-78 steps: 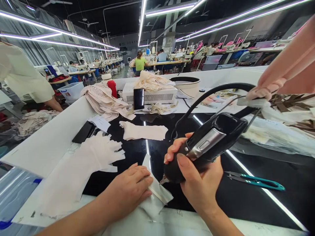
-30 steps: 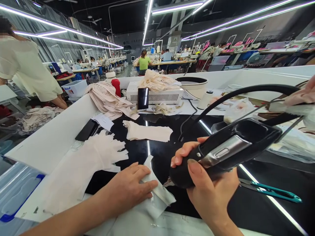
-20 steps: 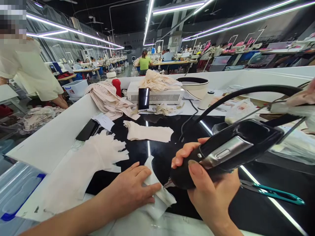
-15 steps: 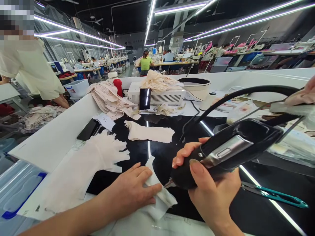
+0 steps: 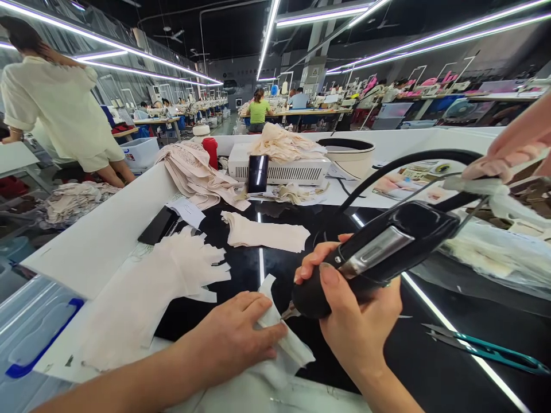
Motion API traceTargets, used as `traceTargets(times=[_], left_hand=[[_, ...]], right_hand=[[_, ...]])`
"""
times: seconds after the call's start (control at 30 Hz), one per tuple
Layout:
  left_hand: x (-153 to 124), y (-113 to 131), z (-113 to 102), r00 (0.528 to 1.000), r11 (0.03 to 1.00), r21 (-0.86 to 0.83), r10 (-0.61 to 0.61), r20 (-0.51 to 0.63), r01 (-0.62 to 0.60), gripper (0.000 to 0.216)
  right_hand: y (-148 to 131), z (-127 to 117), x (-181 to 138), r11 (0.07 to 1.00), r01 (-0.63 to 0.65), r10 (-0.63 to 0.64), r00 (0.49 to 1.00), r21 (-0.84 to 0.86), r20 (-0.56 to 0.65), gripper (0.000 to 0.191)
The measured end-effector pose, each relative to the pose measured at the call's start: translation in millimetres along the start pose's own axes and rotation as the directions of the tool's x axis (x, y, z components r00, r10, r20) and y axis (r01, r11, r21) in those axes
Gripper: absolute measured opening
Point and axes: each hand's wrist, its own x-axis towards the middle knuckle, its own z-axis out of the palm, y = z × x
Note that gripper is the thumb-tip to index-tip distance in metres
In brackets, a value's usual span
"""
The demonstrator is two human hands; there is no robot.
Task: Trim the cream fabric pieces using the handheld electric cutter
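Right hand [image 5: 360, 327] grips black tool [image 5: 383, 252], left hand [image 5: 235, 332] spread over white fabric [image 5: 297, 347].
I'd judge fabric light, limp; pin near right edge.

long white tube lights [image 5: 109, 43] run toward the far end of the workshop beneath a dark ceiling [image 5: 241, 31], where a ceiling fan [image 5: 174, 36] hangs on the left near grey curtains [image 5: 114, 28]. a pale pillar [image 5: 316, 60] bearing a small triangle sign stands before the dim grey back wall [image 5: 253, 67], whose lettering is too faint to read. rows of sewing tables [image 5: 312, 110] with light wooden tops flank a grey floor aisle [image 5: 231, 122], and stacked plastic bins [image 5: 394, 110] stand at the right.
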Motion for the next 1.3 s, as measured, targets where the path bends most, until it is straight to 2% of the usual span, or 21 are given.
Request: traceTargets(times=[0.2,0.33,0.47,0.53,0.63,0.8,0.93,1.07,1.3], left_hand=[[-2,-2,3,1.0,1.0,-0.006,-0.001,-0.009,0.001,0.032],[-4,4,5,1.0,1.0,-0.009,-0.016,0.004,0.016,0.032],[-7,13,2,0.998,0.998,-0.027,-0.052,0.032,0.053,0.034],[-6,11,-1,0.995,0.995,-0.06,-0.075,0.06,0.078,0.029],[1,-6,-5,0.993,0.993,-0.094,-0.065,0.097,0.074,0.015],[18,-53,-2,0.982,0.982,-0.182,0.087,0.166,-0.056,0.045],[26,-78,7,0.954,0.943,-0.315,0.186,0.234,-0.106,0.055],[25,-87,9,0.95,0.931,-0.353,0.187,0.25,-0.091,0.056],[21,-87,0,0.95,0.945,-0.326,0.115,0.291,-0.015,0.058]], right_hand=[[4,4,5,1.0,0.017,-0.016,0.999,0.023,-0.03,0.032],[5,6,5,0.999,0.024,-0.023,1.0,0.026,-0.01,0.034],[2,7,3,1.0,0.025,-0.025,1.0,0.008,-0.005,0.031],[0,6,2,1.0,0.03,-0.03,1.0,0.003,0.0,0.028],[0,4,2,1.0,0.03,-0.03,1.0,0.006,0.002,0.027],[0,3,1,0.999,0.035,-0.035,0.999,0.004,0.003,0.03],[0,5,1,1.0,0.031,-0.031,0.999,-0.005,-0.01,0.031],[0,4,0,0.999,0.035,-0.035,0.999,-0.007,-0.016,0.032],[1,4,-3,0.999,0.04,-0.04,0.999,0.001,-0.021,0.032]])
